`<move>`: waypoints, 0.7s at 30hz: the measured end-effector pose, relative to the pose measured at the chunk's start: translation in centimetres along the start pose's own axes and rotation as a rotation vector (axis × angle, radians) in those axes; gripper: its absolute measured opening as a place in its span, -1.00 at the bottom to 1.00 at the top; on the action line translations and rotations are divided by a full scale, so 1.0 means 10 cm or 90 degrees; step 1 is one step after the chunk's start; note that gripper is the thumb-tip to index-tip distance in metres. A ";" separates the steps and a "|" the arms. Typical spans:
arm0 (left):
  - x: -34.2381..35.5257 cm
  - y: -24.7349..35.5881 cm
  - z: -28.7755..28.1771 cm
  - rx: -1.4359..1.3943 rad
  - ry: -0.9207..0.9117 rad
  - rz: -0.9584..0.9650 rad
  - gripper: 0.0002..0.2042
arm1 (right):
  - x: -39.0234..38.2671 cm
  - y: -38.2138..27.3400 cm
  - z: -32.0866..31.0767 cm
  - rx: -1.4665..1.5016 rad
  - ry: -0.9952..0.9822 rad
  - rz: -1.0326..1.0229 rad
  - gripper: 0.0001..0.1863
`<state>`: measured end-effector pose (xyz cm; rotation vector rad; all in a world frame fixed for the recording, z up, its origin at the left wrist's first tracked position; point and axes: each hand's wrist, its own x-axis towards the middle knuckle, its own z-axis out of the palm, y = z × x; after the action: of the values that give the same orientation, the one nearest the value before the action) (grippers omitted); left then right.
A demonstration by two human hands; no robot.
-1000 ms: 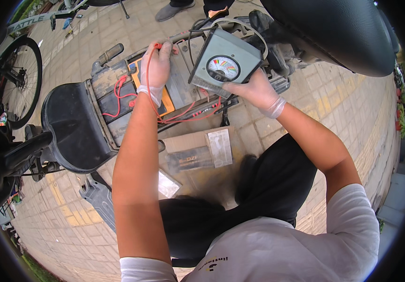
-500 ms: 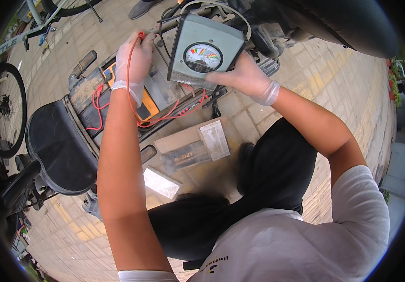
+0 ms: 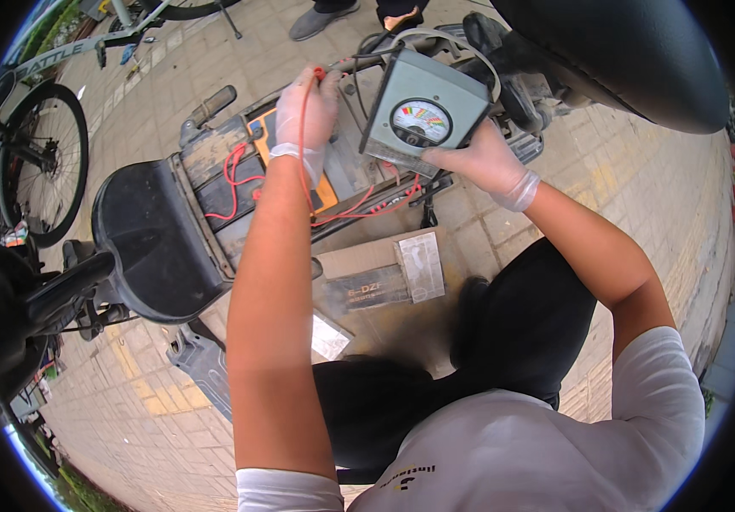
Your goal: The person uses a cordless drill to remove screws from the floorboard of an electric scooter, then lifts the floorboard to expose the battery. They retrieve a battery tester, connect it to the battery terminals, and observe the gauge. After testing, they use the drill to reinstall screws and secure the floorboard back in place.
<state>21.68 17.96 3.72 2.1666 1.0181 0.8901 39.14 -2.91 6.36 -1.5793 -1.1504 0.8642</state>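
Observation:
My right hand (image 3: 489, 164), in a clear thin glove, grips the lower right side of a grey-blue tester (image 3: 457, 84) with a round needle dial. The tester is tilted, its dial facing up toward me. My left hand (image 3: 306, 115), gloved as well, is closed round a red test probe (image 3: 319, 74); its red lead runs down along the wrist. The probe's tip is hidden. Below the left hand, an orange-edged multimeter (image 3: 325, 194), partly covered, lies on the scooter's frame (image 3: 355, 166). More red leads (image 3: 233, 175) loop to its left.
A flattened cardboard box (image 3: 376, 286) and a white slip (image 3: 328, 338) lie on the paving before me. The scooter's black front panel (image 3: 158, 235) is at left, a black seat (image 3: 615, 60) at upper right. A bicycle wheel (image 3: 47, 162) stands far left. Another person's shoe (image 3: 323, 20) shows beyond.
The whole view has shifted, so the scene sits further right. Both hands keep hold of the probe and the tester. More of the other person's feet shows at the top.

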 end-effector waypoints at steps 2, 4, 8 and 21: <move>-0.04 0.08 0.01 -0.021 -0.010 -0.041 -0.75 | -0.02 -0.08 0.02 -0.018 0.009 -0.014 -0.20; -0.07 0.15 -0.01 -0.093 0.014 -0.077 -0.73 | -0.05 -0.16 0.04 -0.048 0.032 0.010 -0.24; -0.20 0.23 -0.30 -0.463 0.234 -0.020 -0.74 | -0.12 -0.31 0.08 -0.013 0.072 -0.151 -0.35; -1.93 -0.03 -0.99 -0.372 0.116 -0.213 -0.75 | 0.60 -0.49 1.06 0.097 0.091 -0.182 -0.30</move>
<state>4.57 4.53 3.39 1.4057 1.0095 1.0706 29.97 6.29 8.05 -1.2923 -1.1450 0.6242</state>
